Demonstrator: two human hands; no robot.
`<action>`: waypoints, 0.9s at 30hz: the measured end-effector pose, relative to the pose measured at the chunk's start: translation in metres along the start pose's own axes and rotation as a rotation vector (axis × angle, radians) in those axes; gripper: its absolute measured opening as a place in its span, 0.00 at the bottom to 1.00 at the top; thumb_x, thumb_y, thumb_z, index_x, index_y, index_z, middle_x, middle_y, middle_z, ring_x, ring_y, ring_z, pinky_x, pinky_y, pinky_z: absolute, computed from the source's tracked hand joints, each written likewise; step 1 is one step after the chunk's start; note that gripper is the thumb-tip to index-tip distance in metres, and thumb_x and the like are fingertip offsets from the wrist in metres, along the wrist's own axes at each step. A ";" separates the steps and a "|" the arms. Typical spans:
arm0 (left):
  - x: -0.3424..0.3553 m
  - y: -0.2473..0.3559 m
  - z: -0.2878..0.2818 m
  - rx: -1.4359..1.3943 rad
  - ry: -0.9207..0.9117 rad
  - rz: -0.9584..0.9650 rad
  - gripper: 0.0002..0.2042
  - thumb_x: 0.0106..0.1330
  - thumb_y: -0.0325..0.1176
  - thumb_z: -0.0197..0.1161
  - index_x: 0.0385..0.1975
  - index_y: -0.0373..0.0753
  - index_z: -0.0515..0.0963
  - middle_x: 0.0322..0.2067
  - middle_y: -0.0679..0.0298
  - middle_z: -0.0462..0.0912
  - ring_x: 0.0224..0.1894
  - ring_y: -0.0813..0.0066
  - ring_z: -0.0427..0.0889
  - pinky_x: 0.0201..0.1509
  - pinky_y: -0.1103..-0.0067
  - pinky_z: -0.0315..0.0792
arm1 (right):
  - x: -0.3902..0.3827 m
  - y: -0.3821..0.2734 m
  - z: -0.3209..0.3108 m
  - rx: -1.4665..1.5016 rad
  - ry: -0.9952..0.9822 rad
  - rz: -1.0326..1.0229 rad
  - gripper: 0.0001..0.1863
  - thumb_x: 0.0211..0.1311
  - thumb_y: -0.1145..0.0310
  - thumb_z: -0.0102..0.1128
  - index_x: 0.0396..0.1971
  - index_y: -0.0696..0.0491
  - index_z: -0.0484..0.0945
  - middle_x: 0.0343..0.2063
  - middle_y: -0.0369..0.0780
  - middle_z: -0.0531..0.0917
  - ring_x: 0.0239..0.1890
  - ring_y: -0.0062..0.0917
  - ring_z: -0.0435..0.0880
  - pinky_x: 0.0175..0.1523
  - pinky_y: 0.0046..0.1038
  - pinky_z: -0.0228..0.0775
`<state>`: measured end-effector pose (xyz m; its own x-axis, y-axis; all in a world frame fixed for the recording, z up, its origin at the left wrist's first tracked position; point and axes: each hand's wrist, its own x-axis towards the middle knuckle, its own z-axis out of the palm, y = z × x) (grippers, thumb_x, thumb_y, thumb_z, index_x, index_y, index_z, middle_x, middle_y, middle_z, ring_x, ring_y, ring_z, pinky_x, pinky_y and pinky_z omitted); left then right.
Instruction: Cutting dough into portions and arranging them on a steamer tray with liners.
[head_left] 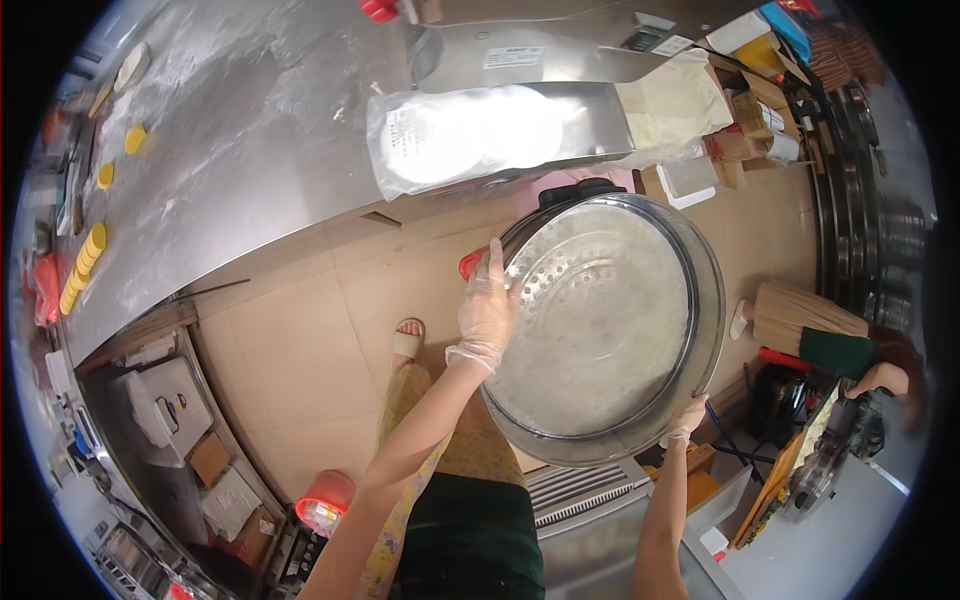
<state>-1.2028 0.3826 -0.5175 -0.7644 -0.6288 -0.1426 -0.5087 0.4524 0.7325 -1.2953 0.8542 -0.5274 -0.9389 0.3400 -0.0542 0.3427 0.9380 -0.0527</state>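
Note:
Between my hands, over the floor, I hold a large round metal steamer tray (708, 290). Holes show in the upper left of its base; a pale sheet seems to cover the rest, though I cannot tell for sure. My left hand (487, 310), in a clear plastic glove, grips the left rim. On the lower right rim my right hand (685, 420), also gloved, is closed; its fingertips are hidden under the wall. Something red (468, 264) shows just behind my left hand. A black object (578, 192) touches or sits behind the far rim.
A steel worktable (250, 190) with yellow round pieces (84, 265) fills the far left. A plastic bag of white discs (470, 135) lies at its right. Another person (830, 340) is at the right. A red bucket (325, 503) stands near my feet; a vented steel unit (585, 495) is close by.

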 end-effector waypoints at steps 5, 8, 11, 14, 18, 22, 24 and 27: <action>0.003 0.001 0.008 0.229 0.055 -0.007 0.27 0.64 0.30 0.57 0.64 0.39 0.61 0.44 0.44 0.80 0.34 0.50 0.84 0.35 0.62 0.79 | 0.007 0.002 -0.003 -0.102 -0.025 -0.062 0.19 0.65 0.62 0.51 0.45 0.65 0.70 0.31 0.58 0.83 0.37 0.54 0.83 0.40 0.47 0.75; 0.005 -0.002 0.013 0.291 0.055 0.007 0.22 0.64 0.27 0.54 0.59 0.38 0.65 0.37 0.48 0.83 0.27 0.50 0.84 0.31 0.61 0.79 | 0.012 -0.017 -0.006 -0.147 -0.043 -0.044 0.19 0.65 0.61 0.52 0.45 0.64 0.69 0.30 0.57 0.83 0.36 0.52 0.84 0.40 0.47 0.77; 0.003 0.005 0.007 0.413 -0.039 -0.065 0.20 0.64 0.24 0.51 0.56 0.37 0.66 0.38 0.47 0.82 0.29 0.50 0.84 0.32 0.62 0.79 | 0.007 -0.031 -0.017 -0.190 -0.115 0.002 0.24 0.64 0.60 0.55 0.51 0.63 0.66 0.33 0.57 0.83 0.38 0.51 0.84 0.43 0.46 0.77; 0.006 0.000 0.014 0.375 0.022 -0.007 0.20 0.63 0.29 0.56 0.56 0.36 0.66 0.38 0.47 0.81 0.31 0.50 0.84 0.32 0.61 0.79 | 0.007 -0.037 -0.030 -0.234 -0.044 -0.080 0.33 0.59 0.58 0.62 0.57 0.64 0.63 0.39 0.56 0.82 0.43 0.49 0.82 0.50 0.44 0.75; 0.005 0.003 -0.002 0.219 0.039 0.005 0.31 0.56 0.38 0.68 0.59 0.38 0.65 0.50 0.49 0.75 0.51 0.49 0.76 0.51 0.59 0.72 | -0.017 -0.152 -0.068 0.073 0.246 -0.493 0.33 0.53 0.61 0.71 0.55 0.62 0.71 0.46 0.50 0.81 0.50 0.45 0.80 0.57 0.39 0.71; 0.018 0.040 -0.054 0.215 0.357 0.368 0.38 0.51 0.39 0.73 0.63 0.43 0.64 0.59 0.50 0.65 0.64 0.48 0.59 0.65 0.50 0.57 | -0.078 -0.302 -0.080 1.004 -0.314 -0.306 0.17 0.61 0.67 0.66 0.46 0.60 0.78 0.40 0.43 0.84 0.44 0.29 0.83 0.48 0.29 0.75; 0.049 0.057 -0.097 0.286 0.551 0.509 0.39 0.48 0.39 0.75 0.63 0.44 0.66 0.62 0.52 0.64 0.67 0.48 0.58 0.67 0.47 0.54 | -0.101 -0.366 -0.080 1.293 -0.557 -0.244 0.16 0.63 0.67 0.64 0.45 0.61 0.77 0.38 0.41 0.84 0.40 0.25 0.84 0.45 0.25 0.75; 0.100 0.053 -0.141 0.386 0.399 0.466 0.39 0.47 0.39 0.75 0.62 0.45 0.67 0.65 0.54 0.62 0.70 0.47 0.55 0.71 0.50 0.49 | -0.128 -0.442 -0.079 1.429 -0.580 -0.136 0.17 0.62 0.67 0.65 0.45 0.62 0.75 0.34 0.41 0.83 0.35 0.25 0.85 0.42 0.24 0.76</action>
<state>-1.2503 0.2543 -0.3993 -0.7706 -0.4659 0.4347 -0.3256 0.8743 0.3599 -1.3291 0.4012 -0.4180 -0.9393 -0.1287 -0.3179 0.3207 -0.0006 -0.9472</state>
